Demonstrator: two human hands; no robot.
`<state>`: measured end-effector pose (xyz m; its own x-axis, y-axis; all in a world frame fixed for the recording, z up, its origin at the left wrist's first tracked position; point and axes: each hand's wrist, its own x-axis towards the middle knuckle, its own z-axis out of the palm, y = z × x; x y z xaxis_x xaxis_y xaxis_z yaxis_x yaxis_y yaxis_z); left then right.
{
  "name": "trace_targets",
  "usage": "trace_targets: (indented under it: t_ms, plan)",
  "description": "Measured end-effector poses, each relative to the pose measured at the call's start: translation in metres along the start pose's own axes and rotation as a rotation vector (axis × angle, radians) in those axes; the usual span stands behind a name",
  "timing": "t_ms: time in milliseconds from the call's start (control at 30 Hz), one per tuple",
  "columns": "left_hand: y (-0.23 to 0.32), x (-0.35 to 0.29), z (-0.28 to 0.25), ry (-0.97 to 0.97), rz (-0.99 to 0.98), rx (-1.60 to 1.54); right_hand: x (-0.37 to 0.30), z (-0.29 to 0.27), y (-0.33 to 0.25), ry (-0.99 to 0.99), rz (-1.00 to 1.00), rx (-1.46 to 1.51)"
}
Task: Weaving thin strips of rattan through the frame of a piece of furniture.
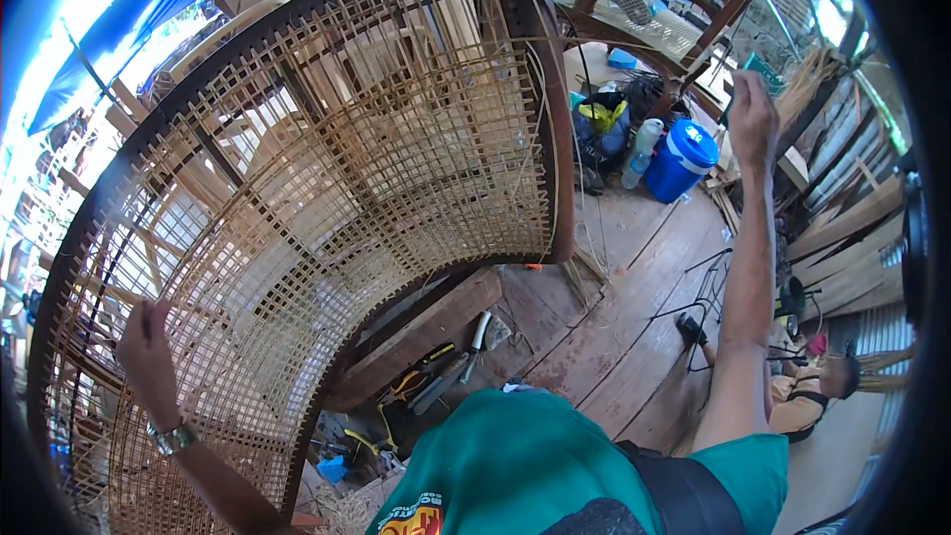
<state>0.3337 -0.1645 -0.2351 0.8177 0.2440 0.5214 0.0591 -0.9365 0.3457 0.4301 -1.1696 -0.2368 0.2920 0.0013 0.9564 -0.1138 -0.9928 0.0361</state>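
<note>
A large curved seat frame (558, 139) of dark wood fills the left and middle, with an open grid of cane weaving (396, 178) stretched across it. My left hand (147, 352) is at the weaving's lower left, fingers pinched together near the strands; what they hold is too small to make out. My right hand (754, 119) is raised far to the right of the frame, fingers closed. A thin cane strand (594, 39) runs from the frame's upper right edge toward it, but its end at the fingers is not clear. Loose strands hang along the right edge.
Behind stands a wooden armchair (684, 30) with a woven seat. A blue cooler (682, 160) and a plastic bottle (642, 154) stand on the plank floor (634, 337). Hand tools (421, 381) lie below the frame. Another person (807, 391) is at the right.
</note>
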Motion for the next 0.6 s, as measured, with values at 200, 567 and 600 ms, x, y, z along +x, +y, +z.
trace_targets:
  t_ms: [200,567,600]
  plan:
    - [-0.043,0.008,-0.035,-0.012,-0.002,0.124,0.0,0.039,-0.035,0.052,-0.029,-0.003]
    - [0.162,0.008,-0.037,0.479,0.465,-0.116,0.019,-0.015,-0.093,0.166,0.222,0.135]
    - [0.201,0.01,-0.007,0.373,0.47,-0.346,0.016,-0.03,-0.097,0.171,0.235,0.119]
